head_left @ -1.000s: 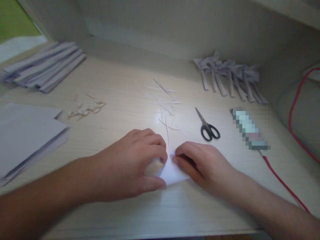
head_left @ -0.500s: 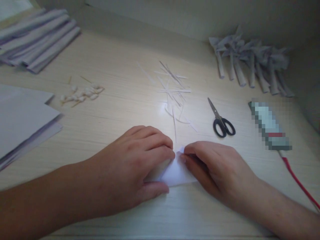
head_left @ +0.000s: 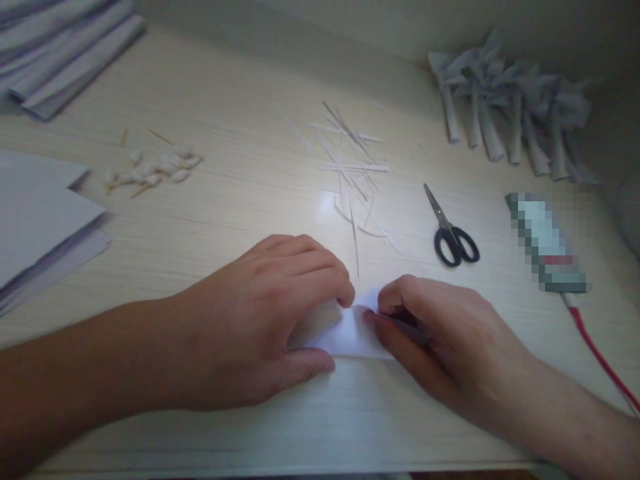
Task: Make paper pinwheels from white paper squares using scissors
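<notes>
We saw the paper [head_left: 353,333] lying between both hands, long axis left-right. Left hand [head_left: 265,320] pressed it flat, fingers curled; right hand [head_left: 440,333] pinched its right edge.

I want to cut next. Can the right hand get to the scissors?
Probably yes. The scissors lie on bare table just beyond the right hand, nothing between them. But that hand is pressing the white paper now.

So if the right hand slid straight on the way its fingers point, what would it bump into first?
The right hand points left, toward the left hand. Its fingertips lie on the small white paper, so past that it would probably meet the left hand's fingertips, which look almost touching already.
</notes>
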A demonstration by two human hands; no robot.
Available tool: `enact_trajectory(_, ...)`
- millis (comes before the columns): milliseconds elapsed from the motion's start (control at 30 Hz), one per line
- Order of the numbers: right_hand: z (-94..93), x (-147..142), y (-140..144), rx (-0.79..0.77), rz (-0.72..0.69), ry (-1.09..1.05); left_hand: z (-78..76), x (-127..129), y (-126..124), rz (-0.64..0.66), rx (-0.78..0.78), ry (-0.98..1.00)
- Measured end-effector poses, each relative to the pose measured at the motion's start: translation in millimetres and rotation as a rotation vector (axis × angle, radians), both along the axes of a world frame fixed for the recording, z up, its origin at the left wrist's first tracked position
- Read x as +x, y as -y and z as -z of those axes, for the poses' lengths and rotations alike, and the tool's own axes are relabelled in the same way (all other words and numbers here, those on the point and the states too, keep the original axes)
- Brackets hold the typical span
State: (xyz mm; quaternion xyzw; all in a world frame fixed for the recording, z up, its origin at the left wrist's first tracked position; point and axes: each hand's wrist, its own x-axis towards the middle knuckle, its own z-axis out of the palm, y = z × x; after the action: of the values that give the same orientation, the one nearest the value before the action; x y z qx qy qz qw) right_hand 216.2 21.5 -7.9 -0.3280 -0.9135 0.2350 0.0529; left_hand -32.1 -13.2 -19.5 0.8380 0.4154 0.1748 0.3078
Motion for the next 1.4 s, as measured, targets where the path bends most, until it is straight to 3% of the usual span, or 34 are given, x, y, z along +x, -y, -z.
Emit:
enact_trajectory(333,-0.9,1,-1,-0.007,0.015,0.023,-8.5,-4,-2,0.028,-0.035,-0.025)
enact_trajectory(600,-8.1,6,12,0.026,0.112,-0.008,-1.6,12,11,-0.014,-0.007,0.015)
enact_trajectory(867,-9.3,1,4,-0.178,0.074,-0.032,-2.5,9,9,0.004,-0.013,-0.005)
enact_trajectory(1400,-7.6,-1,1,-0.272,0.118,-0.069,0.5,10,8,-0.030,0.012,-0.035)
